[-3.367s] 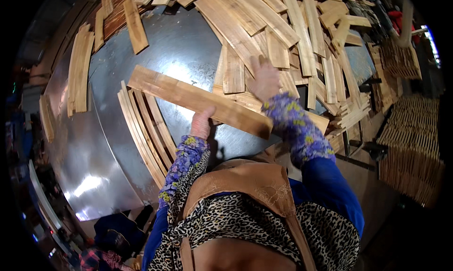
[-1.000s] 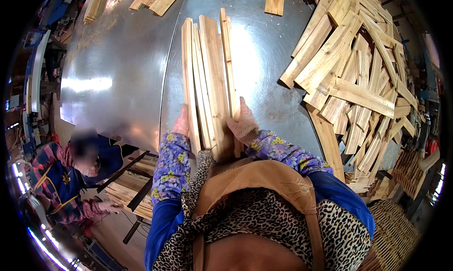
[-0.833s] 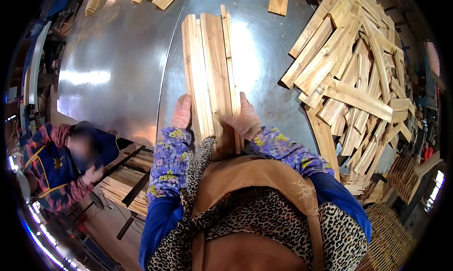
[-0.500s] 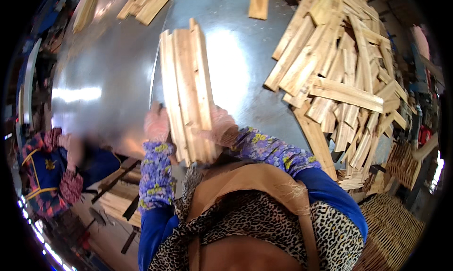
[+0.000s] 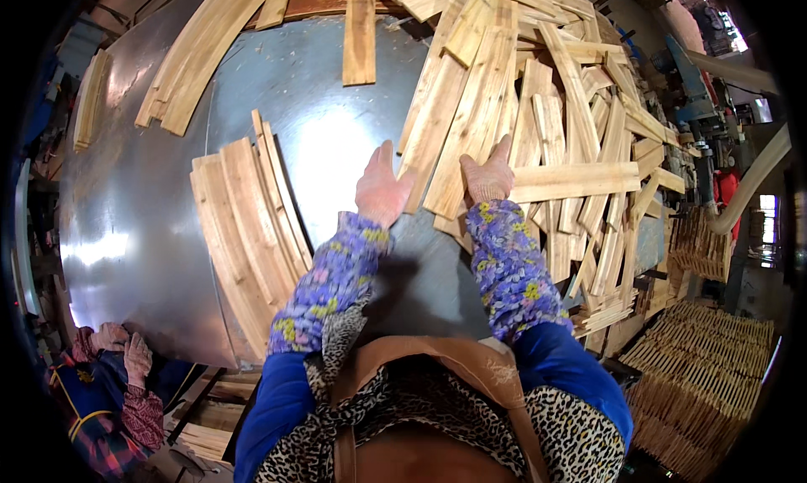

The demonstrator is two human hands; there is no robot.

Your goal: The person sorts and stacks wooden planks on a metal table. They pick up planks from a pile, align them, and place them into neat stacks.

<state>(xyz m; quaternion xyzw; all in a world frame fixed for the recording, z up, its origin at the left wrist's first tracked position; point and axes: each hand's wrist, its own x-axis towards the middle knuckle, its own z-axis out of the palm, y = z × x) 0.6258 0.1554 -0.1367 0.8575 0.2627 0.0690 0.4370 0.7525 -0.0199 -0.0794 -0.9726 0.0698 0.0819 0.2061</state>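
Observation:
My left hand, in a pinkish knit glove, is open, fingers stretched forward at the left edge of some pale wooden boards. My right hand, gloved alike, lies over the boards' near part, thumb and fingers apart. These boards form the left side of a large loose pile of wooden boards. A single board lies crosswise just right of my right hand. Left of my left forearm, a small group of boards rests on the grey metal table.
More boards lie at the far left, and one board points toward me from the far edge. A co-worker's gloved hand shows at the lower left. Stacked thin wooden strips stand at the lower right.
The bundle of boards that was between my hands now lies on the table to the left, released. Both hands have moved right to the pile, and my view has shifted right.

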